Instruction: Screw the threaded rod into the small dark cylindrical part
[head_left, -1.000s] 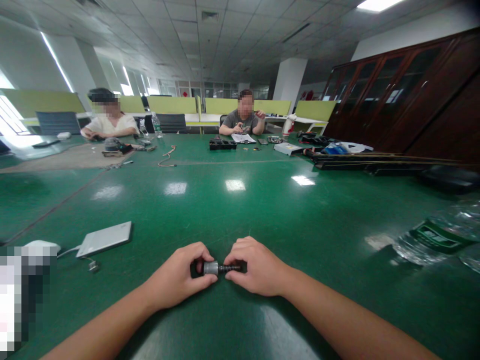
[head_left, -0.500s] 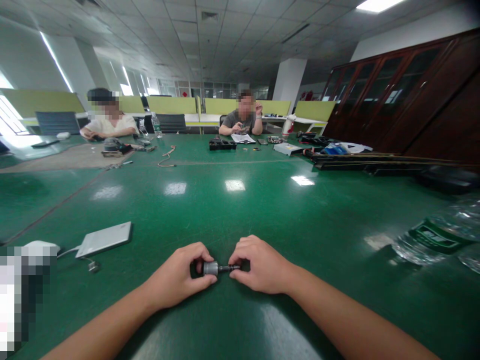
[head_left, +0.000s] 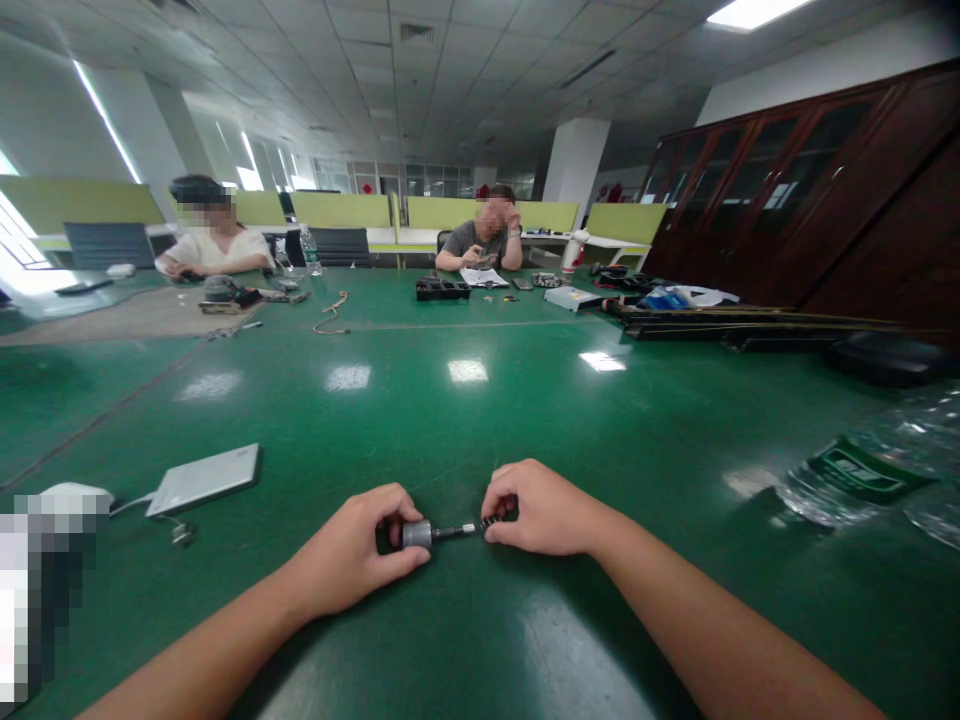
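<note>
My left hand point(head_left: 367, 540) is closed round a grey metal cylinder point(head_left: 417, 535), with thumb and fingertips on its sides. From its right end a thin dark shaft point(head_left: 450, 532) with a bright silver tip points toward my other hand. Just beyond that tip, my right hand point(head_left: 540, 510) pinches a small dark coil spring point(head_left: 490, 522). Fingers partly cover the spring, and a narrow gap separates it from the shaft. Both hands are low over the green table point(head_left: 450, 430).
On the left lie a flat silver-white box point(head_left: 206, 480) with a cable and a small metal piece point(head_left: 181, 534). Clear water bottles point(head_left: 855, 480) lie at right. Across the table sit two people, near a black tray point(head_left: 442, 290) and long dark bars point(head_left: 720, 325).
My right hand has moved right and slightly up, drawing the spring off the shaft and baring its silver tip. My left hand keeps hold of the cylinder, nearly in place.
</note>
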